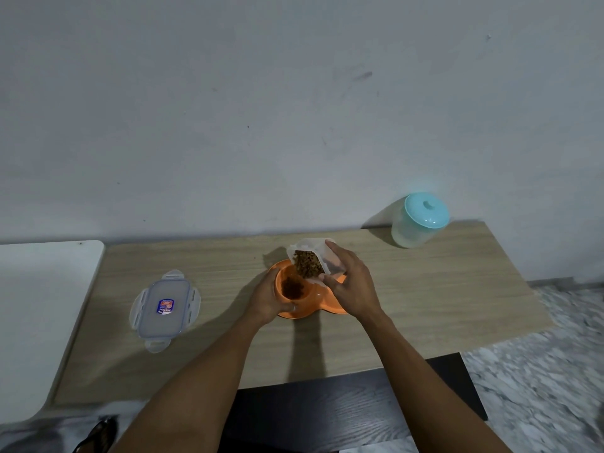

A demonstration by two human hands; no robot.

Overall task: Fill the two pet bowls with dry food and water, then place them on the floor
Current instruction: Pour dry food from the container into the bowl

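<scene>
Midway through the food part, by the look of it. Tipping the clear container (328,256) over with the right hand (349,289), grasping it round the sides with that grip, and pouring kibble (307,264) down into the left well (292,287) of the orange double bowl (322,300). Steadying the bowl with the left hand (266,299), curling that grip round the near-left rim.

Working with the bowl down on the wooden surface (425,289), roughly midway along it, so not sitting on the floor (555,371) yet.

Seeing a small dark heap in that well already, so guessing partly filled, not topped up. Not managing to see the right well properly, what with the right hand blocking most of it, so not calling it wet or dry.

Leaving the lid (165,305) lying flat off to the left, well apart from the bowl. Guessing the water is waiting in the teal-lidded jug (420,223), standing at the back right of the surface with its lid on, untouched.

So, roughly: food going in now, probably needing a bit more. Then setting the container down, opening the jug, filling the other well, and lowering the whole thing to the floor without sloshing. Calling it under halfway, honestly.
</scene>
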